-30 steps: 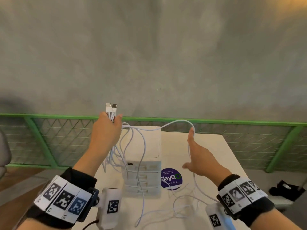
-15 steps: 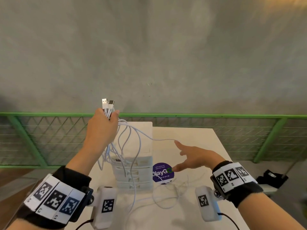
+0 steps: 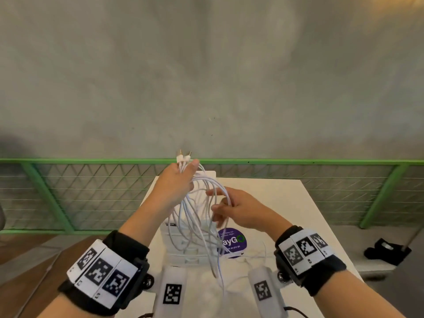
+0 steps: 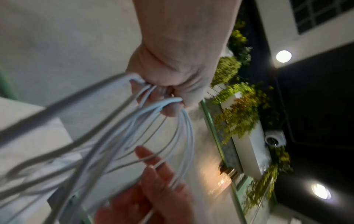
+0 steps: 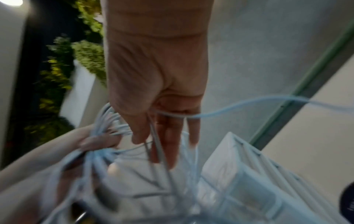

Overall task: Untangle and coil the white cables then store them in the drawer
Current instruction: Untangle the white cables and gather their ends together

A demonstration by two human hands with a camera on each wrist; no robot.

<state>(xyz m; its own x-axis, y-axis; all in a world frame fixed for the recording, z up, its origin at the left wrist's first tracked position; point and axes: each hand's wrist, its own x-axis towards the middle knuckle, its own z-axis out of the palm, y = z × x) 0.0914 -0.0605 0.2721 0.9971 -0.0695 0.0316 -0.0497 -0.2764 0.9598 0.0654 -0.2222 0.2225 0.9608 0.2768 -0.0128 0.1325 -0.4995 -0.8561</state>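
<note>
At the centre of the head view, the person's left hand (image 3: pixel 181 180) grips a bunch of white cables (image 3: pixel 197 216) near their plug ends, which stick up above the fist. Loops hang in front of a small white drawer unit (image 3: pixel 183 246) on the table (image 3: pixel 298 203). The right hand (image 3: pixel 238 211), fingers loosely spread, has strands running across and between them. The coiling step seems under way; next, gathering the trailing loose length into even loops.
</note>
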